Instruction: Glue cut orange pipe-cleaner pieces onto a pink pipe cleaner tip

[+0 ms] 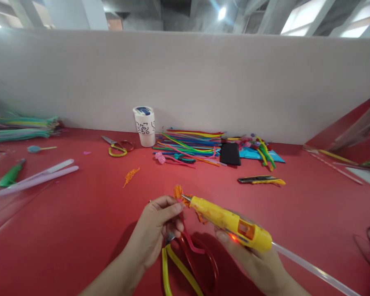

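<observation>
My left hand (157,224) pinches a pink pipe cleaner (189,238) near its top, where a tuft of orange fuzzy material (178,191) sits. Its lower end is bent to the right. A yellow hot glue gun (231,222) is gripped in my right hand (255,263), a red light glowing on its side. The gun's metal nozzle points left, at or very close to the orange tuft. Out of its rear sticks a long clear glue stick (311,269). Beneath my hands lie scissors with red and yellow handles (181,267), their blades mostly hidden by my left hand.
Further back are smaller scissors (119,150), a white tumbler (146,129), colourful pipe cleaners (188,146), a black flat object (230,154) and a utility knife (259,179). Orange scraps (131,176) lie mid-table. At left are a green-handled tool (11,174) and pale purple sticks (43,176).
</observation>
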Tool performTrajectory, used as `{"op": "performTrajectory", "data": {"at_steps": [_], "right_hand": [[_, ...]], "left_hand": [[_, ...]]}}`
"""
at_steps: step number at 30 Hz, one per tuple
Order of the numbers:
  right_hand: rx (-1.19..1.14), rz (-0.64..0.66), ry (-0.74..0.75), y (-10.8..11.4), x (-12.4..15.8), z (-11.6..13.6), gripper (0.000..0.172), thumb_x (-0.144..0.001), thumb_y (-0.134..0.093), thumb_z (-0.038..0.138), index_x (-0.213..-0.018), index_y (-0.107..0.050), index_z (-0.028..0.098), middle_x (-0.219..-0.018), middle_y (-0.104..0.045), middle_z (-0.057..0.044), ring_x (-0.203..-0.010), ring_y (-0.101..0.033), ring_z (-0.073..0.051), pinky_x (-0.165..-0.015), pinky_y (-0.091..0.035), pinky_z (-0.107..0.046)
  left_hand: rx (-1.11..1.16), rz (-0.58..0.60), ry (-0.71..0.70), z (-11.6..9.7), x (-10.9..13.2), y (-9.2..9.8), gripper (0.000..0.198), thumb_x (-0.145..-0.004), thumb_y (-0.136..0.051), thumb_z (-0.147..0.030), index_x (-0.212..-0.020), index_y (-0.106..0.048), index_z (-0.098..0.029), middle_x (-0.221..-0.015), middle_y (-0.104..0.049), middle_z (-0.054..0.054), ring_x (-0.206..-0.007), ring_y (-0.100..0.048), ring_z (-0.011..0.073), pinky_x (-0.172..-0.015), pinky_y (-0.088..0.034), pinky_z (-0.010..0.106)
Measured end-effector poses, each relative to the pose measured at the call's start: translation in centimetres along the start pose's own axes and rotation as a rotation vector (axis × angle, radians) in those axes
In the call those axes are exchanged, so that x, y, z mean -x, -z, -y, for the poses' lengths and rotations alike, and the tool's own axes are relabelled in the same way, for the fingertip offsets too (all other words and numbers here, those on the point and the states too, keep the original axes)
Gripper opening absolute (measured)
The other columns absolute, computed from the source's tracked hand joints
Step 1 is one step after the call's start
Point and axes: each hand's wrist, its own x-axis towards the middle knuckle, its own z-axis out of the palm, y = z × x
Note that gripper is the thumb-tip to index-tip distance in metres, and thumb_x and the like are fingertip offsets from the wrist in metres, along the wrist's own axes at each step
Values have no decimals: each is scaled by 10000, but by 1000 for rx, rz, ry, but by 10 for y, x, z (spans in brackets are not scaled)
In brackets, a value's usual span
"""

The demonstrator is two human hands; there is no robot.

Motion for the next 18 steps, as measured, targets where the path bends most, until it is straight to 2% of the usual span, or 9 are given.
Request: {"op": "performTrajectory", "data": {"at_steps": [8,18], "right_hand": [[12,53,-15,0,-2,2,129,-763,-548,311,-724,-613,207,-642,-659,-13,-604,-643,-162,-568,-539,-206],[-32,25,-95,-3,-1,-3,157,-727,-588,364,-714,-650,221,-652,-670,-26,-604,-632,-191,-572,-537,-254]], "left_hand": [[5,6,2,1,0,1,175,-649,-708,-192,-617,-545,-139,-435,-554,-43,-343,-491,42,-349,-393,116],[13,14,5,1,0,1,193,-635,-720,-207,-613,-539,-147,-428,-553,-43,-340,-493,45,-352,-393,120]]}}
